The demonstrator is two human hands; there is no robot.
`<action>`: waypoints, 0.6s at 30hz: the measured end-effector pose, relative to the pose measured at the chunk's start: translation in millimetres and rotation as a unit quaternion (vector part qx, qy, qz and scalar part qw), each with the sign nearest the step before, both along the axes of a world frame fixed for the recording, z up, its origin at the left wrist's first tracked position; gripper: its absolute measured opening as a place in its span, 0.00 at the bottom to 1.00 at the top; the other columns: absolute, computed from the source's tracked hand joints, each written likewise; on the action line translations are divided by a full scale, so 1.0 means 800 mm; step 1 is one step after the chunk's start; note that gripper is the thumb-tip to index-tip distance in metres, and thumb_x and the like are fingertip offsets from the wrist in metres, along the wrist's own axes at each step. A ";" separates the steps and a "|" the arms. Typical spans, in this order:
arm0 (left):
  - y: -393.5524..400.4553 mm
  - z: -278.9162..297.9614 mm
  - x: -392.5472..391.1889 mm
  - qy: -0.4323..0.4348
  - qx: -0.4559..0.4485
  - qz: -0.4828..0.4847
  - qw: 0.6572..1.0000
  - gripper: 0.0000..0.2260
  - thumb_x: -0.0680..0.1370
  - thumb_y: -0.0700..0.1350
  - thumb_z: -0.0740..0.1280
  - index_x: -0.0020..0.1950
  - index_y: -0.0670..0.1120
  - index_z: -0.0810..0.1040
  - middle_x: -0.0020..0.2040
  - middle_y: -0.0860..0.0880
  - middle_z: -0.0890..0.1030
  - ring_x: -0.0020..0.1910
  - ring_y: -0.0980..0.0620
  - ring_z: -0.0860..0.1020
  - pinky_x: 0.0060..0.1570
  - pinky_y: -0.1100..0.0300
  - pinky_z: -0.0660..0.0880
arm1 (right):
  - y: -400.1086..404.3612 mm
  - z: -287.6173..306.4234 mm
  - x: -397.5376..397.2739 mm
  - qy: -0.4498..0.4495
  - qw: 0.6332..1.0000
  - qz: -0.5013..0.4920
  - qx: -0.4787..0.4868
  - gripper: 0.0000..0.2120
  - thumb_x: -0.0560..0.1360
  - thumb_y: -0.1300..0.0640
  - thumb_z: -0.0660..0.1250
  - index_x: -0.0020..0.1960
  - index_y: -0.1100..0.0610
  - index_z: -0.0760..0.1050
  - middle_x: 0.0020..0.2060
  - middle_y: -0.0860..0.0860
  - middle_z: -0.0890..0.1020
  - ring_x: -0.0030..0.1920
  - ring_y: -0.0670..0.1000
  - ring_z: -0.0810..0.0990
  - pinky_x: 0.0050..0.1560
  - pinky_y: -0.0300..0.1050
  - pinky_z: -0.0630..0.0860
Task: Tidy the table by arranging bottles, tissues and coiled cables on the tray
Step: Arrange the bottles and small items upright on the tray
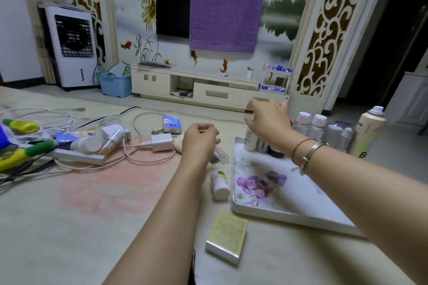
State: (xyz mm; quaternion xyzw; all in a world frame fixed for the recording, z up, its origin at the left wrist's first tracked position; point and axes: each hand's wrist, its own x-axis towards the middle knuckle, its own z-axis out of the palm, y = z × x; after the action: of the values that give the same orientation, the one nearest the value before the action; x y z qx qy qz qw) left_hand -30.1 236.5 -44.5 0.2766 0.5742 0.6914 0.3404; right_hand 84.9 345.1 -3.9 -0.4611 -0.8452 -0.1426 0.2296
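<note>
Right hand (pixel 268 118) grips a white bottle (pixel 250 140) standing in the tray's (pixel 289 215) far corner. Left hand (pixel 199 139), loosely curled, holds nothing. Release only once the bottle stands steady; tissues (pixel 171 124) and cables (pixel 139 146) lie left of the grip.

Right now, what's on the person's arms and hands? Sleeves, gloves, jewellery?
Both forearms bare, no sleeves or gloves in view. The right wrist wears thin metal bangles, rose-gold looking, one with a small clasp-like detail. Left hand and right hand show no rings I can make out.
</note>
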 end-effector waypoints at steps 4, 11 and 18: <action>-0.031 0.020 -0.011 -0.067 0.039 -0.026 0.997 0.08 0.81 0.40 0.57 0.57 0.43 0.72 0.52 0.45 0.80 0.44 0.51 0.80 0.39 0.61 0.69 | -0.065 -0.010 0.003 0.023 0.993 0.082 -0.082 0.09 0.77 0.54 0.62 0.54 0.52 0.78 0.44 0.49 0.80 0.54 0.54 0.76 0.54 0.50 0.69; -0.118 0.013 -0.045 -0.009 0.031 0.009 0.999 0.06 0.80 0.39 0.58 0.50 0.46 0.74 0.50 0.46 0.81 0.42 0.53 0.79 0.46 0.59 0.72 | -0.161 -0.017 0.009 0.011 0.958 0.165 -0.234 0.05 0.74 0.57 0.66 0.42 0.51 0.80 0.30 0.43 0.76 0.31 0.43 0.73 0.29 0.34 0.66; -0.205 -0.003 -0.064 0.207 -0.058 0.055 0.975 0.09 0.78 0.36 0.58 0.52 0.42 0.77 0.45 0.44 0.80 0.35 0.54 0.75 0.35 0.65 0.70 | -0.230 -0.026 -0.016 -0.079 0.918 0.183 -0.343 0.22 0.74 0.38 0.64 0.50 0.57 0.80 0.36 0.46 0.83 0.40 0.46 0.79 0.35 0.36 0.70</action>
State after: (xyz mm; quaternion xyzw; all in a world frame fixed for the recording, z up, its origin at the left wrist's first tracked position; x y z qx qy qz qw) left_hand -81.2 72.4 -46.9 0.3615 0.6857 0.6022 0.1910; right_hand 72.2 161.2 -25.0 -0.3364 -0.9273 0.1640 0.0117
